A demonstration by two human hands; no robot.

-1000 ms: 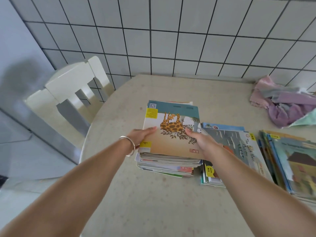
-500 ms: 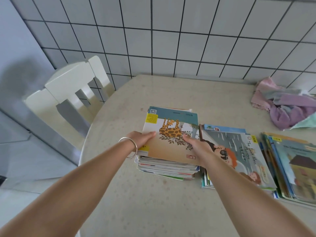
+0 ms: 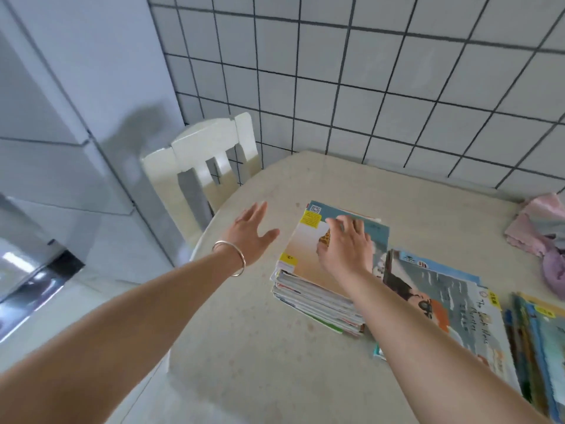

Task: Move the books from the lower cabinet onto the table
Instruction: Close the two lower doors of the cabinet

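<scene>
A stack of thin picture books (image 3: 318,296) lies on the beige table (image 3: 275,356), its top cover showing a giraffe. My right hand (image 3: 345,246) hovers flat over that cover with its fingers spread, holding nothing. My left hand (image 3: 252,232), a silver bangle on its wrist, is open in the air just left of the stack, apart from it. A second pile (image 3: 446,304) with a grey cover lies right of the first, and a third pile (image 3: 541,341) sits at the right edge.
A cream chair (image 3: 201,160) stands at the table's far left corner against the tiled wall (image 3: 367,87). Crumpled pink and purple cloth (image 3: 541,231) lies at the table's far right. Grey cabinet fronts (image 3: 61,117) rise on the left.
Both hands have let go of the giraffe stack. My left hand lifted away to the left and opened; my right hand rose over the cover. The view swung left.
</scene>
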